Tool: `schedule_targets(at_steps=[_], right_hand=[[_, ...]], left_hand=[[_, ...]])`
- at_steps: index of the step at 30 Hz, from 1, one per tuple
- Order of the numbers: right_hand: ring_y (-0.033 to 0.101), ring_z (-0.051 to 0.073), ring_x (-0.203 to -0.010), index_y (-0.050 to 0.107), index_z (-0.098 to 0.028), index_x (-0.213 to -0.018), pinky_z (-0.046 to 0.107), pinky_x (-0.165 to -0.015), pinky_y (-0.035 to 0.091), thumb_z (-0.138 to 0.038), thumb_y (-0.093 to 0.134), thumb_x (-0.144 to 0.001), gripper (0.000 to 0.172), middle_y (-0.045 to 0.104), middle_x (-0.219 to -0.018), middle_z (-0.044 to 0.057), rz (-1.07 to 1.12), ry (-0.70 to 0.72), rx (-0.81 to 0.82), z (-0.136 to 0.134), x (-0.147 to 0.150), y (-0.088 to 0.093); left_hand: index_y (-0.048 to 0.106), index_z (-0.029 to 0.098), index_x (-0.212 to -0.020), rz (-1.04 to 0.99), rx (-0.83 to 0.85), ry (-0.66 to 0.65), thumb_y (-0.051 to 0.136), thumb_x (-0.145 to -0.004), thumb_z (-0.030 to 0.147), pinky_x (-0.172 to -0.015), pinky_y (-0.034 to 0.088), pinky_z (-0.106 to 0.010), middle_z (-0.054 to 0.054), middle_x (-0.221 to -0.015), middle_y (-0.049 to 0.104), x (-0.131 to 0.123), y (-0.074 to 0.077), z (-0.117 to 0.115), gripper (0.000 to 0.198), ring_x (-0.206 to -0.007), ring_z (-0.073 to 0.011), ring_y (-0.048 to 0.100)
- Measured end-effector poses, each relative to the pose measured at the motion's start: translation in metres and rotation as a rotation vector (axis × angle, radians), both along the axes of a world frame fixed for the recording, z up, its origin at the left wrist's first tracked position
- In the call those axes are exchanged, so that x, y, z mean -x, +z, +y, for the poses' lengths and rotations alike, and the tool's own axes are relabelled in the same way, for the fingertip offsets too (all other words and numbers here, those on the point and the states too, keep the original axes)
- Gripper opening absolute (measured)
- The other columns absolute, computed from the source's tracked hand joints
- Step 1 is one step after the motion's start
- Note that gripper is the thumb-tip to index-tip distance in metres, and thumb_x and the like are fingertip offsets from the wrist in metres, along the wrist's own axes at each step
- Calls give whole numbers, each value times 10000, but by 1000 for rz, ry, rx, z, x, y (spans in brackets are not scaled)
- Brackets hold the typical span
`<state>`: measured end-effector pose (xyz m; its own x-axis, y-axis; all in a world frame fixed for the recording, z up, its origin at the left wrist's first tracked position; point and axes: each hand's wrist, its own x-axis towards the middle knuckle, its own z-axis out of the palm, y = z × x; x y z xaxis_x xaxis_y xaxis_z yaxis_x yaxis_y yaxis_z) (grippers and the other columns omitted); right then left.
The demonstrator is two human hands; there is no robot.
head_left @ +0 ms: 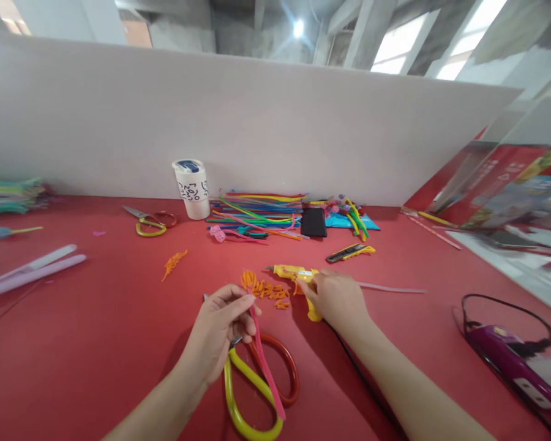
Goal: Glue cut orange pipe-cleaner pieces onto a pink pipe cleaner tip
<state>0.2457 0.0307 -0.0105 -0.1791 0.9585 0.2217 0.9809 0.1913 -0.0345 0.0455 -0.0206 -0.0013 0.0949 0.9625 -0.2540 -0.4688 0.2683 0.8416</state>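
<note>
My left hand (223,327) pinches a pink stem (267,367), which slants down toward me over large scissors (232,392) with one yellow and one red handle. An orange tuft (248,279) sits at the stem's top end. My right hand (335,297) is closed on a yellow glue gun (288,271) whose nozzle points left; a pale glue stick (395,288) extends behind it. Small orange pieces (270,290) lie on the table between my hands. The scissor blades are mostly hidden under my left hand.
Behind stand a white cup (193,190), colourful stems (261,208), a black phone-like object (313,222) and a box cutter (349,252). Smaller scissors (149,223) and an orange twist (173,264) lie left. A purple power strip (514,361) with a black cable is at right.
</note>
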Motion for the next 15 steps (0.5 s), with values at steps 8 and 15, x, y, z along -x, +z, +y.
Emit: schedule_targets(at_steps=[8, 15], right_hand=[[526, 189, -781, 612, -157, -735, 295, -715, 371, -143, 455, -848, 193, 607, -793, 71, 34, 533, 24, -15, 25, -7], [540, 169, -695, 555, -138, -784, 283, -639, 410, -91, 414, -842, 160, 610, -750, 65, 230, 499, 40, -18, 28, -7]], left_hand=[[495, 164, -639, 1, 14, 3, 686, -669, 226, -322, 362, -129, 26, -554, 624, 0, -3, 2, 203, -356, -51, 510], [512, 164, -651, 20, 2, -38, 658, -710, 223, -323, 384, -126, 26, -546, 618, 0, -7, 2, 168, -359, -52, 510]])
